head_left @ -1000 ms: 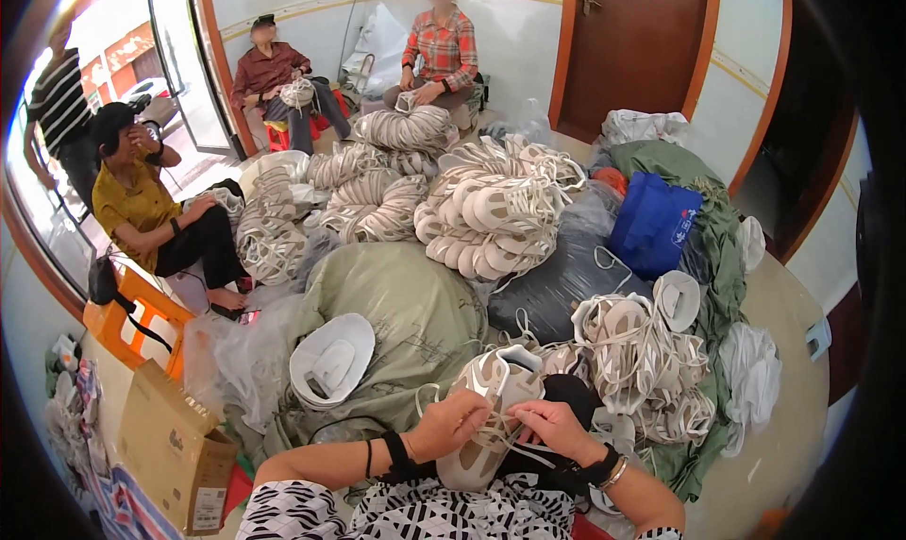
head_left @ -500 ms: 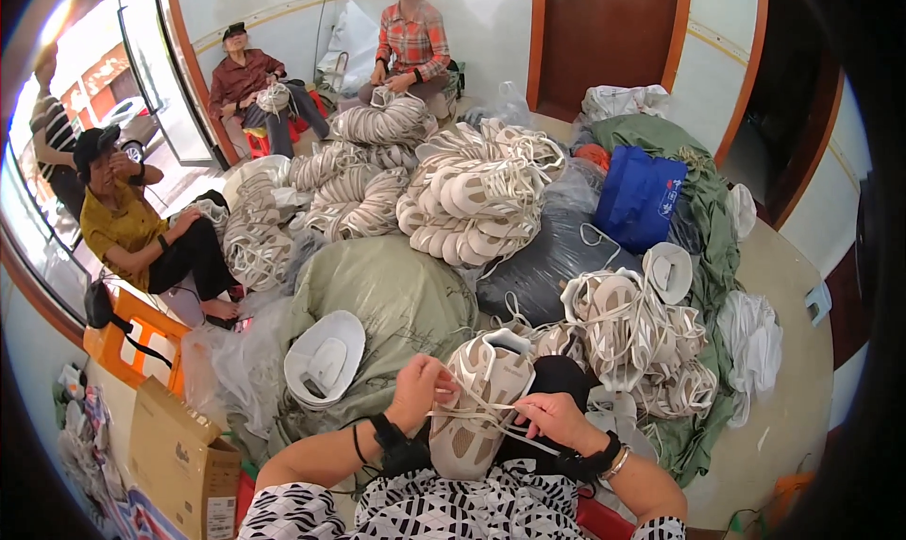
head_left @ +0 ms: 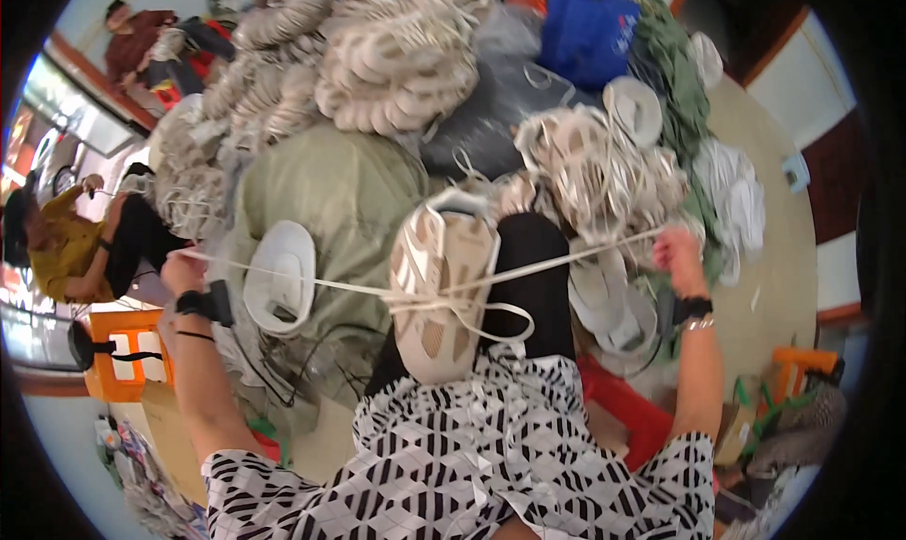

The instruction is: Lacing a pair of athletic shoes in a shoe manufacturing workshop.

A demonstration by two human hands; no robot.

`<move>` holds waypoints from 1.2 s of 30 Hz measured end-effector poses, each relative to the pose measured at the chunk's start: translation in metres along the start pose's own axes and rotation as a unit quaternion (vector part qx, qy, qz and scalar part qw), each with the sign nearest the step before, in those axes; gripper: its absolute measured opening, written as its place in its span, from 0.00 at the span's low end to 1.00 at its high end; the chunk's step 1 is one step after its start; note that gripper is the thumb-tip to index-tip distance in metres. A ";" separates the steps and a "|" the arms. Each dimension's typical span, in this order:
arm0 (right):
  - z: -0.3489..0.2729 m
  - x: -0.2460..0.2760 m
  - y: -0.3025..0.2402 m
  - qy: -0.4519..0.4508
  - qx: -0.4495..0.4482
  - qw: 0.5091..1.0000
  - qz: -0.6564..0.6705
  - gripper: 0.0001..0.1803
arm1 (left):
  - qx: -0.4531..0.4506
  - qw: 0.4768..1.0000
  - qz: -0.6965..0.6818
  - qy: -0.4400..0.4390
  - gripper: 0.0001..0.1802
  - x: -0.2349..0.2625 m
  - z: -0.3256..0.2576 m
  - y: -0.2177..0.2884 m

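A beige and white sneaker [head_left: 420,337] rests on my lap, its opening pointing away from me. Its flat cream shoelace [head_left: 351,286] is drawn out to both sides, with crossed strands and a loose loop over the tongue. Far out to the left, my left hand [head_left: 183,272] is closed on one end of the lace. My right hand [head_left: 678,250] pinches the other end, out to the right and a little higher. Both lengths look taut. The fingers of both hands are slightly blurred.
Ahead are a green sack [head_left: 326,181], a heap of bundled sneakers [head_left: 401,68], and more sneakers [head_left: 604,167] at right. White shoe-shaped pieces [head_left: 281,276] lie on both sides. A blue bag [head_left: 587,35], an orange stool [head_left: 109,332] and seated people [head_left: 71,243] surround the pile.
My hands have moved from close over the sneaker to far apart, pulling the lace ends outward. The view has tilted down toward my lap.
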State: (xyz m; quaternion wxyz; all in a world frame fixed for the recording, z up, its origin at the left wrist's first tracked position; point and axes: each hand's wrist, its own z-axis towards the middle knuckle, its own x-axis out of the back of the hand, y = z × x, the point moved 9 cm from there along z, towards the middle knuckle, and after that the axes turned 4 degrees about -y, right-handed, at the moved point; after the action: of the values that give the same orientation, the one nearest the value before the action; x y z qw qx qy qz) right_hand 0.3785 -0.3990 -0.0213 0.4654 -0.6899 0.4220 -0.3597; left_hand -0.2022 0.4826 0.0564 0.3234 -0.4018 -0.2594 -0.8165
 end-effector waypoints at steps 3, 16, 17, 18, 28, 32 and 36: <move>-0.052 0.167 0.042 0.238 -0.027 0.953 0.188 0.10 | 0.432 0.709 -0.557 -0.007 0.13 -0.060 -0.038 0.045; -0.050 -0.097 -0.020 -0.077 0.002 0.997 -0.029 0.10 | -0.372 0.815 -0.362 -0.258 0.06 0.053 -0.168 0.477; -0.059 -0.123 -0.034 -0.104 -0.012 0.993 -0.059 0.08 | -0.422 0.779 -0.350 -0.303 0.09 0.062 -0.178 0.496; -0.064 -0.141 -0.047 -0.131 0.001 0.989 -0.066 0.08 | -0.434 0.784 -0.309 -0.319 0.11 0.067 -0.181 0.508; -0.120 -0.243 -0.105 -0.283 0.168 0.916 -0.230 0.09 | -0.336 0.866 -0.234 -0.286 0.18 0.064 -0.178 0.494; -0.125 -0.259 -0.103 -0.310 0.210 0.879 -0.295 0.12 | -0.393 0.833 -0.295 -0.253 0.13 0.097 -0.187 0.531; -0.127 -0.274 -0.107 -0.331 0.235 0.857 -0.318 0.12 | -0.357 0.850 -0.283 -0.265 0.11 0.084 -0.189 0.544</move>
State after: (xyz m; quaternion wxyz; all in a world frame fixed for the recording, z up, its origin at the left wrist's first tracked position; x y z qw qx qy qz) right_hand 0.1864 -0.1678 0.0907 0.5863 -0.7347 -0.0963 -0.3275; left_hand 0.0665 -0.0305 0.1118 -0.1686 -0.5993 -0.1287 -0.7719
